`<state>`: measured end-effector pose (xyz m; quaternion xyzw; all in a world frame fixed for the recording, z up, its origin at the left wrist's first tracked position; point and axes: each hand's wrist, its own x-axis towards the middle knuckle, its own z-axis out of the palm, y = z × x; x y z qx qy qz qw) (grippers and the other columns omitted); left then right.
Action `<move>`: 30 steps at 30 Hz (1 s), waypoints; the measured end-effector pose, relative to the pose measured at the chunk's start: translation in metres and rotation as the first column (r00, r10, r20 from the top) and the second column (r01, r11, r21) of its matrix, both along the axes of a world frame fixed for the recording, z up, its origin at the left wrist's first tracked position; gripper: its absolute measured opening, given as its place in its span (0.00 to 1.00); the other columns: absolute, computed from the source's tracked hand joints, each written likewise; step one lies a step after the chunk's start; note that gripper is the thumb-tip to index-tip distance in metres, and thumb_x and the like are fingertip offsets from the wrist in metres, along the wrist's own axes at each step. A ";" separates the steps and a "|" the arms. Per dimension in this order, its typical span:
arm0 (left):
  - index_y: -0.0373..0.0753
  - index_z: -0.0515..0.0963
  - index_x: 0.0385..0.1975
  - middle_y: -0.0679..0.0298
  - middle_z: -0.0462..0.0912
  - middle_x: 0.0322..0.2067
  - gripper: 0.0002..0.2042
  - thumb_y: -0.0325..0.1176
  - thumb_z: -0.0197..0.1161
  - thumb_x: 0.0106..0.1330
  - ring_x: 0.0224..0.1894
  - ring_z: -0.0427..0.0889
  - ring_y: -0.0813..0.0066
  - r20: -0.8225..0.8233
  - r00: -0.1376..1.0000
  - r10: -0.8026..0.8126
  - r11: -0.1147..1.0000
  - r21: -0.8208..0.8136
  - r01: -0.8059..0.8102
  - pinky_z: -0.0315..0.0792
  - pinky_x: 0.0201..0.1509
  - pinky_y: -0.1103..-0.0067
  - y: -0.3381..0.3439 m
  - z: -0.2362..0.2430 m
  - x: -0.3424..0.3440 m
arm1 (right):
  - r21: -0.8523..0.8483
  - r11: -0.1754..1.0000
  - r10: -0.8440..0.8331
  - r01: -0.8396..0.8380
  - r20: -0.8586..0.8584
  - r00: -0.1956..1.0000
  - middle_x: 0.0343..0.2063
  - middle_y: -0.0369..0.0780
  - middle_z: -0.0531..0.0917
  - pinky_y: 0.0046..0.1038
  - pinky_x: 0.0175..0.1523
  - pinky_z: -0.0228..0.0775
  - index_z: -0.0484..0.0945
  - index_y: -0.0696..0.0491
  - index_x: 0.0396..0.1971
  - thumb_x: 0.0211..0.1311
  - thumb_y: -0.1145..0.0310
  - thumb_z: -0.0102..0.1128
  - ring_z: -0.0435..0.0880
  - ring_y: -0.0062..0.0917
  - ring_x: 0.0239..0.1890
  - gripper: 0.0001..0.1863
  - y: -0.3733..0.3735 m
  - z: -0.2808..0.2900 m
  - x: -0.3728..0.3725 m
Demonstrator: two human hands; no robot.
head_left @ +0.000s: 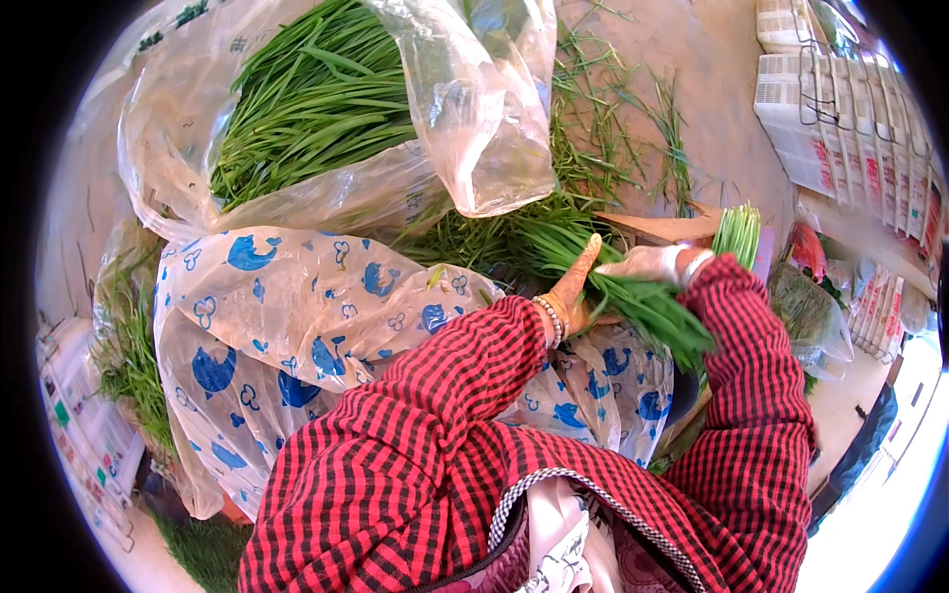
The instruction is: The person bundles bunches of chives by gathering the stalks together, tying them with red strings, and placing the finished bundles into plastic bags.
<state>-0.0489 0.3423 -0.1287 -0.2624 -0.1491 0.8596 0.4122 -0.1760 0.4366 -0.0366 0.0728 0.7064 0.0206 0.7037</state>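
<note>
While there's a held bunch of green leaves (647,308) up front, I'd call this somewhere in the middle, with plenty left to handle. The left hand (567,296) is closed around that bunch just right of centre, thumb sticking up, and the right hand (641,264) lies across the top of it with fingers pointing left. Can't tell how firmly the right one grips, since its fingertips are partly lost among the leaves. On the done side, I can make out one neat bundle (736,233) just beyond the right cuff, its pale stalk ends lined up evenly, so that one looks sorted to me, though whether it's tied is hidden. On the not-done side, there's a fat heap of long leaves (316,99) in the clear plastic bag (484,119) at the far left, and it looks barely dented, honestly. Between that and the hands sits a messier pile (470,237), and loose stalks (603,119) are scattered over the floor (717,119) on the far side, which I'd guess are scraps. More greens (138,371) stick out at the left, past the whale-print plastic sheet (297,331), and a small clear bag (825,331) with something green inside sits over on the right; no idea if those count as finished or waiting.
</note>
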 end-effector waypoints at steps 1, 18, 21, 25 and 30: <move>0.42 0.77 0.50 0.58 0.82 0.49 0.34 0.68 0.57 0.60 0.51 0.80 0.62 -0.007 1.000 -0.007 0.999 -0.032 0.007 0.72 0.58 0.61 0.005 0.001 0.002 | -0.039 0.986 0.157 -0.162 -0.104 0.982 0.44 0.46 0.85 0.35 0.48 0.74 0.83 0.59 0.41 0.65 0.42 0.55 0.84 0.33 0.42 0.30 0.013 -0.009 0.012; 0.31 0.80 0.40 0.62 0.84 0.32 0.11 0.29 0.65 0.62 0.32 0.85 0.72 -0.505 0.773 -0.383 0.581 -0.783 -0.224 0.81 0.38 0.77 -0.034 0.109 0.004 | -0.866 -0.228 -0.887 0.446 0.373 0.271 0.53 0.38 0.75 0.29 0.54 0.70 0.68 0.57 0.59 0.66 0.44 0.57 0.75 0.22 0.54 0.34 0.056 -0.024 0.154; 0.34 0.78 0.42 0.63 0.83 0.32 0.14 0.24 0.66 0.54 0.30 0.82 0.75 -0.607 0.603 -0.518 0.411 -0.794 -0.447 0.76 0.34 0.78 -0.040 0.133 0.005 | -0.789 -0.502 -0.740 0.354 0.604 0.296 0.56 0.39 0.76 0.35 0.63 0.66 0.66 0.55 0.63 0.66 0.45 0.58 0.74 0.27 0.58 0.35 0.025 -0.004 0.115; 0.33 0.77 0.46 0.58 0.84 0.39 0.16 0.24 0.64 0.56 0.41 0.83 0.67 -0.455 0.300 -0.839 -0.055 -0.476 -0.877 0.75 0.47 0.74 -0.078 0.167 0.016 | -0.622 -0.769 -0.545 0.146 0.757 0.360 0.61 0.39 0.74 0.38 0.67 0.62 0.65 0.52 0.65 0.65 0.46 0.58 0.72 0.30 0.62 0.36 -0.002 0.060 0.075; 0.35 0.77 0.48 0.56 0.84 0.41 0.18 0.28 0.65 0.55 0.43 0.84 0.66 -0.315 0.345 -0.884 -0.196 -0.420 -0.886 0.76 0.50 0.73 -0.131 0.187 0.044 | -0.467 -0.884 -0.446 0.001 0.845 0.296 0.59 0.37 0.75 0.36 0.66 0.63 0.68 0.51 0.63 0.65 0.44 0.58 0.73 0.29 0.60 0.35 -0.021 0.108 0.051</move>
